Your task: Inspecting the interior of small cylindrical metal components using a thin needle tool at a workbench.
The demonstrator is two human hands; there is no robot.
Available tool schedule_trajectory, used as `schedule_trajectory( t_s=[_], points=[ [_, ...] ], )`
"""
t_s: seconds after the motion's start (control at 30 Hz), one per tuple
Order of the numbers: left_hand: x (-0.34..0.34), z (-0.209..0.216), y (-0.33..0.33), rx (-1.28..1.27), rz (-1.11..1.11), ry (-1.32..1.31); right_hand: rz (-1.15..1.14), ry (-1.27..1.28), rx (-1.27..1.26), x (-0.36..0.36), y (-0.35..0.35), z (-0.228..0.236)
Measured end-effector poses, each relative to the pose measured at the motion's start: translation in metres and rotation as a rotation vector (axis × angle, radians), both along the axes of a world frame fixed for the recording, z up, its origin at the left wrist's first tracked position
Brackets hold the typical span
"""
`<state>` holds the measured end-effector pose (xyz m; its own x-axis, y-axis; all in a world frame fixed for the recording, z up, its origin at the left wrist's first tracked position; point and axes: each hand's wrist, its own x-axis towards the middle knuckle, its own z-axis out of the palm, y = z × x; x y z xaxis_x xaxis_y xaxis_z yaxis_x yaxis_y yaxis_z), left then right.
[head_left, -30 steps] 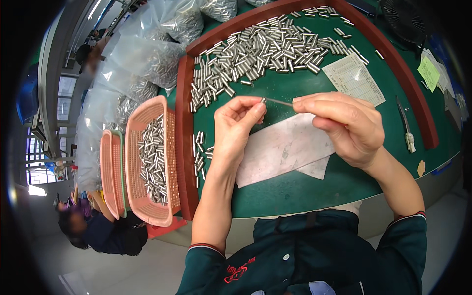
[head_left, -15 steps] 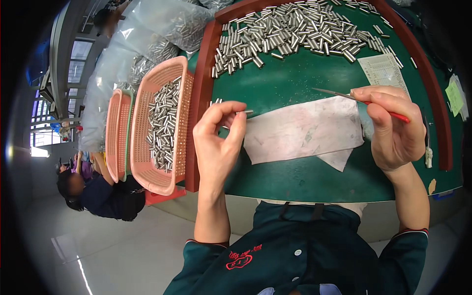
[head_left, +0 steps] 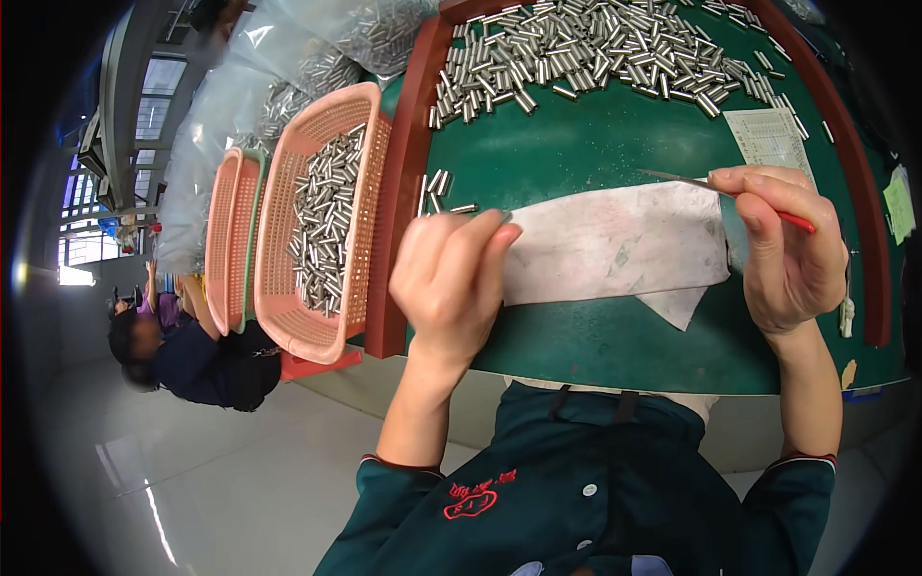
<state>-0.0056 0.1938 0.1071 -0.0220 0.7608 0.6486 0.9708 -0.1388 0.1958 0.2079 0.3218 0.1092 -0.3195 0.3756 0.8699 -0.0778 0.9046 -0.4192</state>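
Note:
My left hand (head_left: 444, 274) hovers at the left end of a stained whitish cloth (head_left: 615, 245), thumb and fingertips pinched together. Between them shows the tip of a small metal cylinder (head_left: 506, 218), mostly hidden and blurred. My right hand (head_left: 789, 250), above the cloth's right end, grips a slim, tapered pointed tool (head_left: 687, 180) with a red handle; its grey tip points left. Several loose metal cylinders (head_left: 436, 182) lie just beyond my left hand. A big heap of the same short shiny cylinders (head_left: 595, 53) covers the far part of the green tabletop (head_left: 538, 350).
A red-brown wooden rim (head_left: 389, 288) borders the table. Left of it stands a pink basket (head_left: 274, 307) of cylinders, then another pink basket (head_left: 223, 259). Clear bags (head_left: 221, 125) lie behind. A printed sheet (head_left: 768, 139) lies far right. Another person (head_left: 206, 355) sits at left.
My left hand has turned, its back now facing up and its fingertips slightly further right, hiding more of the cylinder. My right hand keeps its grip on the tool. The whole view has shifted a little.

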Motion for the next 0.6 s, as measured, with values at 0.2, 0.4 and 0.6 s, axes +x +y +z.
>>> schedule_trajectory(
  t_s=[0.2, 0.4, 0.6],
  points=[
    [0.004, 0.003, -0.009, 0.189, 0.076, -0.076, 0.007, -0.02, -0.02, 0.001, -0.002, 0.0],
    [0.003, 0.003, -0.018, -0.044, 0.072, -0.323, 0.056, -0.036, -0.022, 0.002, -0.004, -0.001],
    [0.021, 0.013, -0.1, -0.218, 0.012, -1.529, 0.077, -0.075, -0.094, 0.003, -0.008, -0.005]
  ],
)
